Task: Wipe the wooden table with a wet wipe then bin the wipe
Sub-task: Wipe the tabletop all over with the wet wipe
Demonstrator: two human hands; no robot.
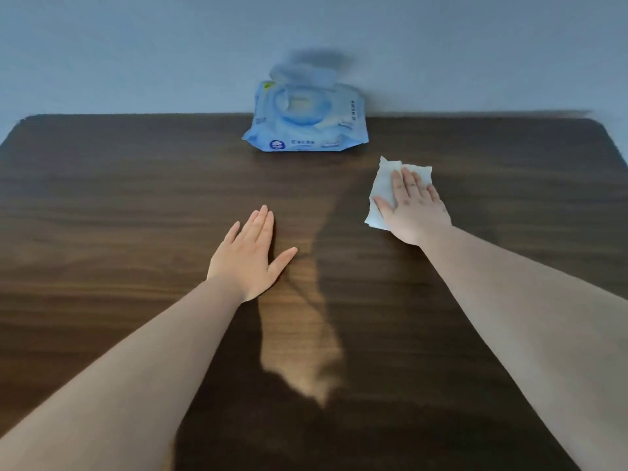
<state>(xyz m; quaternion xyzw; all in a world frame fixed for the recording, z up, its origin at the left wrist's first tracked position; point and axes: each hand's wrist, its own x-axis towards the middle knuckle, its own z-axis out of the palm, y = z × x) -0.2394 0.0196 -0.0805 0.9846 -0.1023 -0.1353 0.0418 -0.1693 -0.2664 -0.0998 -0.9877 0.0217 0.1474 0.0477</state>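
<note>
A dark wooden table [136, 205] fills the view. My right hand [413, 207] lies flat on a white wet wipe [382, 185], pressing it onto the table right of centre, a little in front of the wipe pack. The wipe sticks out beyond the fingers at the top and on the left. Palm down with fingers together and thumb spread, my left hand [249, 254] rests flat on the bare wood near the middle and holds nothing. No bin is in view.
A blue pack of wet wipes [306, 125] with its lid flipped up lies at the table's far edge against a pale blue wall [136, 56]. The table's rounded far corners show at left and right.
</note>
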